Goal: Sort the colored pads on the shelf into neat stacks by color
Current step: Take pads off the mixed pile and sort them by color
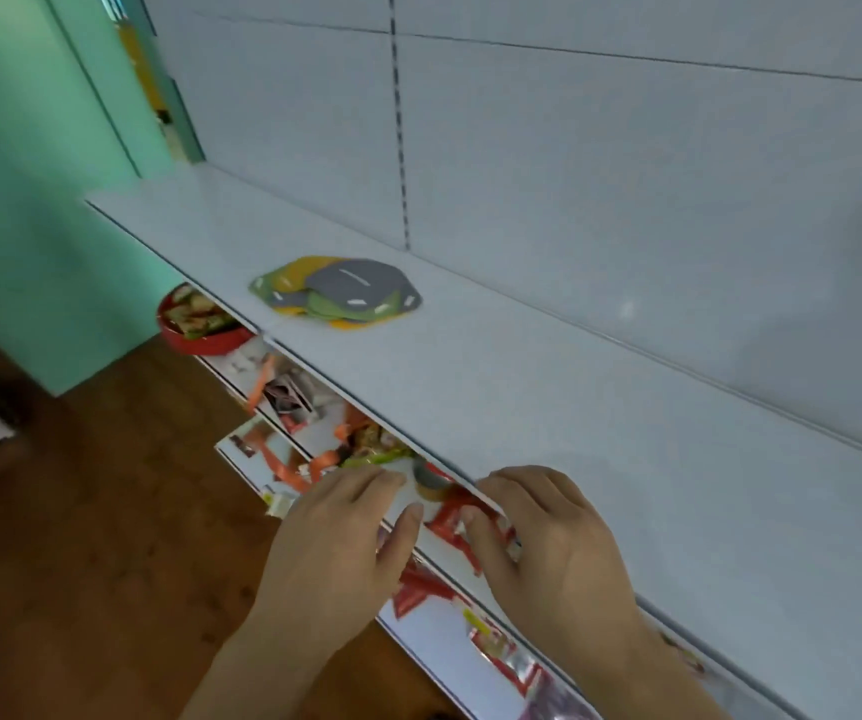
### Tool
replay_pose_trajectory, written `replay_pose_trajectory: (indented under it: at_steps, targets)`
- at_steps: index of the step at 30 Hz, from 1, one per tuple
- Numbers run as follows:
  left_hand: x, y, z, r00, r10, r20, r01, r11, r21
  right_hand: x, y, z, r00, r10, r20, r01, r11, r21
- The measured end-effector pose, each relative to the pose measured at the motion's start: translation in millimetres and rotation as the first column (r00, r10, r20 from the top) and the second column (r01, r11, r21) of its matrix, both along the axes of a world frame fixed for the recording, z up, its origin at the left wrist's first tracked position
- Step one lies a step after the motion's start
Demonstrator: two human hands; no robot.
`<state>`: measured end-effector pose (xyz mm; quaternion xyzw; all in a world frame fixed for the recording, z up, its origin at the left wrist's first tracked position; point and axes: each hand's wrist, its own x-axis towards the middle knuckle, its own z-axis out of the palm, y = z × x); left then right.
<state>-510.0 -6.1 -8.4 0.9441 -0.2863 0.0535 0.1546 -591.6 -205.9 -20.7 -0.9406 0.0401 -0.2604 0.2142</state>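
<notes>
A loose heap of colored pads [338, 296] lies on the pale grey shelf [548, 387], toward its left part. Grey pads are on top, with green and yellow ones poking out beneath and around them. My left hand [335, 553] and my right hand [548, 543] hover side by side at the shelf's front edge, well to the right of and nearer than the heap. Both hands have relaxed, slightly bent fingers and hold nothing. Neither hand touches the pads.
Below the shelf, lower shelves hold food packets in red, orange and white [314, 439]. A red bowl-shaped package [195, 324] sits under the shelf's left end. A green wall [29, 174] stands at left, over wooden flooring [107, 537]. The back panel [626, 174] rises behind the shelf.
</notes>
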Motion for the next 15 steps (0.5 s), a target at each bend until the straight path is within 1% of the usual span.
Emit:
replay_pose_trajectory:
  at_steps: [2, 3, 6, 8, 10, 12, 15]
  targets:
    - [34, 16, 8, 0.999, 0.042, -0.004, -0.041, 0.999, 0.033, 40, 15, 2, 0.999, 0.033, 0.006, -0.033, 0.999, 0.005]
    - [51, 24, 10, 0.998, 0.06, -0.029, -0.059, 0.998, 0.037, 59, 21, 3, 0.999, 0.044, 0.006, -0.044, 0.999, -0.004]
    - [95, 48, 12, 0.993, 0.085, -0.079, -0.083, 0.996, 0.025, 109, 38, 3, 0.998, 0.06, 0.016, -0.06, 0.998, -0.024]
    - [124, 63, 12, 0.994, 0.082, -0.071, -0.081, 0.997, 0.012, 139, 50, 2, 0.998, 0.06, 0.026, -0.059, 0.998, -0.025]
    - [159, 77, 10, 0.994, 0.07, -0.082, -0.072, 0.997, -0.012, 172, 61, -2, 0.999, 0.032, 0.013, -0.032, 0.998, -0.047]
    - [199, 90, 7, 0.995, 0.026, -0.095, -0.029, 0.999, -0.032, 202, 73, -6, 1.0, -0.018, -0.02, 0.017, 0.998, -0.062]
    - [257, 104, 6, 0.996, -0.073, -0.051, 0.071, 0.997, -0.037, 240, 94, -12, 0.992, -0.124, -0.027, 0.121, 0.99, -0.07]
